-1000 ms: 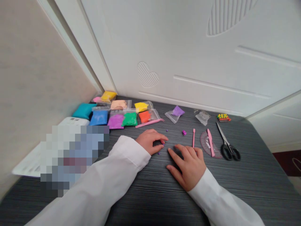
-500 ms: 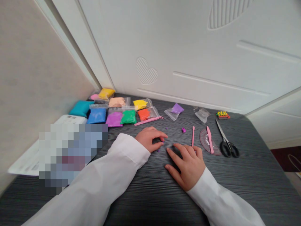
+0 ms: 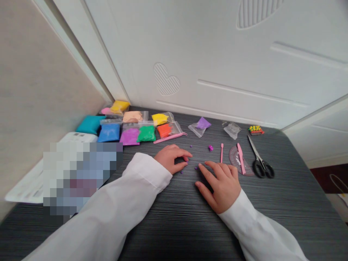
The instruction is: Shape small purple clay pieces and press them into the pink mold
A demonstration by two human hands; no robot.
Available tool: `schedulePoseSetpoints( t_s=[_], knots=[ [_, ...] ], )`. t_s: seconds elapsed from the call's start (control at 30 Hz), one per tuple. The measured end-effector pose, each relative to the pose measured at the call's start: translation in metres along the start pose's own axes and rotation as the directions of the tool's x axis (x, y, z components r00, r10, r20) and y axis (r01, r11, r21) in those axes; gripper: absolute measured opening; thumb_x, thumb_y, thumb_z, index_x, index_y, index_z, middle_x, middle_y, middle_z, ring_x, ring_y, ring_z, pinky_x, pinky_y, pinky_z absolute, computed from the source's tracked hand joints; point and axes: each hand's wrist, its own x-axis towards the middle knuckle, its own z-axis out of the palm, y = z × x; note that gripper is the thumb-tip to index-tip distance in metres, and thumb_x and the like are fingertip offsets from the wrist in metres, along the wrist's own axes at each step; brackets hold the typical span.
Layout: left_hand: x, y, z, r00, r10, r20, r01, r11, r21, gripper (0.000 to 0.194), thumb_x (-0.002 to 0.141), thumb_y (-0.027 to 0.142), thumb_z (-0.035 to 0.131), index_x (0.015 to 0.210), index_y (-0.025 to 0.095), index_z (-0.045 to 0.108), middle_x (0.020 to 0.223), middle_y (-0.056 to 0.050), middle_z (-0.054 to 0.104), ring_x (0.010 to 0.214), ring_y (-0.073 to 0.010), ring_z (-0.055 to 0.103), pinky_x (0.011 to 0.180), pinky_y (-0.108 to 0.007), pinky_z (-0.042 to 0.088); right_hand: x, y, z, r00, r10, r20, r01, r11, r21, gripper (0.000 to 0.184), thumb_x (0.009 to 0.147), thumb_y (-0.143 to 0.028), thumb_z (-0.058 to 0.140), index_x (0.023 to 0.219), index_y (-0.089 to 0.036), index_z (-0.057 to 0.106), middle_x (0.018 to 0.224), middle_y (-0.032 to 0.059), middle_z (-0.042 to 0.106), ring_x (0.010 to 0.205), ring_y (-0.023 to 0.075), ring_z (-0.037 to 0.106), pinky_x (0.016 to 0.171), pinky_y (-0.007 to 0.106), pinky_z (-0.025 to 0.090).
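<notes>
We look busy with little things: a tiny purple bit (image 3: 196, 168) sits at ten o'clock from our right hand (image 3: 225, 185), which is spread loose. Our left hand (image 3: 168, 159) curls, but we can't tell if it pinches anything. Such a tiny bit needs a soft touch

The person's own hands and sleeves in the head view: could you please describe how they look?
The left hand and right hand are bare, with no gloves or rings visible. Both arms wear long, loose, plain white sleeves reaching the wrists, softly creased, with a cuff seam showing on the left one.
</notes>
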Motion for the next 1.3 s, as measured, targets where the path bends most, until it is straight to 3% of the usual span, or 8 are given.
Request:
schedulePoseSetpoints(
  t_s=[0.27,0.53,0.97,1.3],
  knots=[
    [0.000,0.002,-0.001,1.000,-0.008,0.010,0.008,1.000,0.007,0.026,0.066,0.019,0.055,0.092,0.023,0.060,0.079,0.003,0.065,0.079,-0.0135,0.051,0.078,-0.027,0.038,-0.001,-0.001,0.001,1.000,0.014,0.008,-0.014,0.999,0.046,0.038,0.078,-0.043,0.041,0.107,-0.023,0.054,0.107,0.0079,0.052,0.093,0.0229,0.042,0.078,0.039,0.024],
    [0.000,0.001,0.000,1.000,0.008,0.014,-0.008,1.000,0.001,0.028,0.066,0.017,0.054,0.093,0.023,0.060,0.079,0.004,0.065,0.079,-0.0136,0.050,0.079,-0.028,0.038,-0.002,-0.003,-0.002,0.998,0.034,0.059,-0.037,0.998,0.049,0.042,0.077,-0.044,0.041,0.111,-0.022,0.052,0.085,0.0068,0.054,0.080,0.0200,0.043,0.074,0.039,0.024],
    [0.000,0.002,-0.001,1.000,0.003,0.017,-0.003,1.000,0.006,0.028,0.066,0.018,0.055,0.093,0.023,0.060,0.079,0.004,0.066,0.080,-0.0134,0.051,0.080,-0.028,0.037,0.000,-0.003,-0.003,0.993,0.030,0.119,-0.034,0.999,0.037,0.045,0.077,-0.044,0.040,0.116,-0.024,0.047,0.086,0.0065,0.053,0.081,0.0203,0.043,0.075,0.039,0.024],
    [0.000,0.002,-0.001,1.000,-0.011,0.019,0.011,1.000,0.007,0.027,0.066,0.019,0.055,0.093,0.023,0.060,0.079,0.004,0.066,0.080,-0.0135,0.051,0.079,-0.027,0.038,0.000,0.008,0.004,0.998,0.052,-0.024,-0.051,0.998,0.048,0.038,0.077,-0.040,0.042,0.108,-0.023,0.054,0.086,0.0058,0.055,0.077,0.0179,0.045,0.073,0.036,0.025]
  ],
)
